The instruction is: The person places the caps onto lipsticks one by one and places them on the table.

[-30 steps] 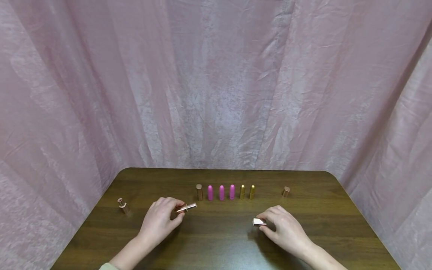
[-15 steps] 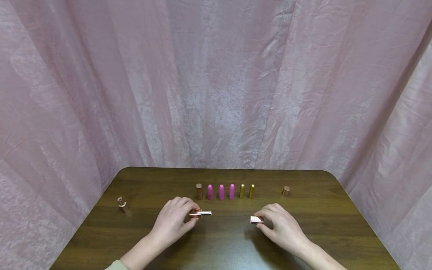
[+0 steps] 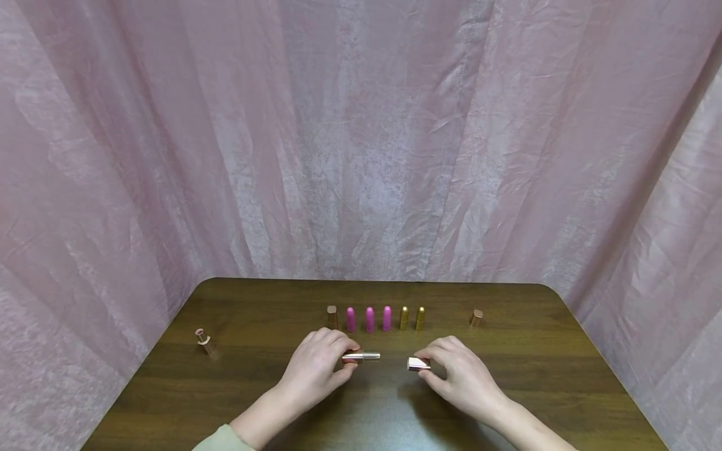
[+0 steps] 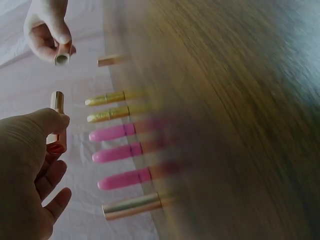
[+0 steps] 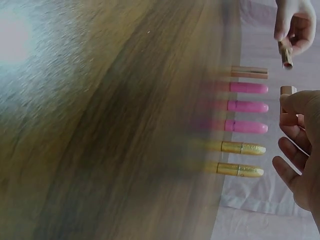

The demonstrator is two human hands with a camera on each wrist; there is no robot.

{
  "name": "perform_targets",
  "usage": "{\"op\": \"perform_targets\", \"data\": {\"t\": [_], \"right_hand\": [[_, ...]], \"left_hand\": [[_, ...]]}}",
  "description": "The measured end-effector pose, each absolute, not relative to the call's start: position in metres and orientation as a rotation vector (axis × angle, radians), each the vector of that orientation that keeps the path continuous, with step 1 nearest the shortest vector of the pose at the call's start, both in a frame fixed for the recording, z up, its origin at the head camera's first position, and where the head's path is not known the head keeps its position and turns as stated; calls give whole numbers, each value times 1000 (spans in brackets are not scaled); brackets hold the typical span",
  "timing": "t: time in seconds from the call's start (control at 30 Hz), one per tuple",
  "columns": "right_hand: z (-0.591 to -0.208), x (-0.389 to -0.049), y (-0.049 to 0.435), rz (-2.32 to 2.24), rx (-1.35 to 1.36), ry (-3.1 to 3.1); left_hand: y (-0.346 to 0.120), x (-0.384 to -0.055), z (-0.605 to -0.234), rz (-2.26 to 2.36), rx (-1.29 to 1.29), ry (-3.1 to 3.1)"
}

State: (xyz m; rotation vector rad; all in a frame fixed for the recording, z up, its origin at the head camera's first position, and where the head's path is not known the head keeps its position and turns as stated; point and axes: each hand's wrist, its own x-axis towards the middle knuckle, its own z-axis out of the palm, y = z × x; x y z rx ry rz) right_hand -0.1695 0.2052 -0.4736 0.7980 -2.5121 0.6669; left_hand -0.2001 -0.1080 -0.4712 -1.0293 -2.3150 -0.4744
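Note:
My left hand (image 3: 317, 364) pinches a rose-gold lipstick base (image 3: 369, 356) between thumb and fingers, lying level with its narrower metal end toward the right. Facing it across a short gap, a matching lipstick cap (image 3: 416, 364) is pinched in my right hand (image 3: 464, 381). The cap's hollow mouth (image 4: 62, 59) shows in the left wrist view, turned toward the base. In the right wrist view the base's round end (image 5: 287, 65) points at the cap. Both pieces are held over the wooden table, in front of a row of upright lipsticks.
Along the row stand a rose-gold lipstick (image 3: 332, 317), three pink ones, the middle pink lipstick (image 3: 370, 320) among them, and two gold ones, including a gold lipstick (image 3: 420, 319). An uncapped lipstick (image 3: 204, 342) stands far left; a small rose-gold cap (image 3: 477, 318) stands right. Pink curtains surround the table (image 3: 541, 351).
My left hand has moved right with the lipstick base, which has turned level. My right hand has shifted slightly left with the cap, so the gap between them has narrowed.

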Motion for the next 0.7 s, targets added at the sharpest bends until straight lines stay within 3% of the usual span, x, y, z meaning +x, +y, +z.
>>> {"op": "perform_targets", "data": {"t": [0.7], "right_hand": [[-473, -173, 187, 687, 894, -2442]], "left_hand": [[-80, -197, -475, -473, -1103, -2281]]}}
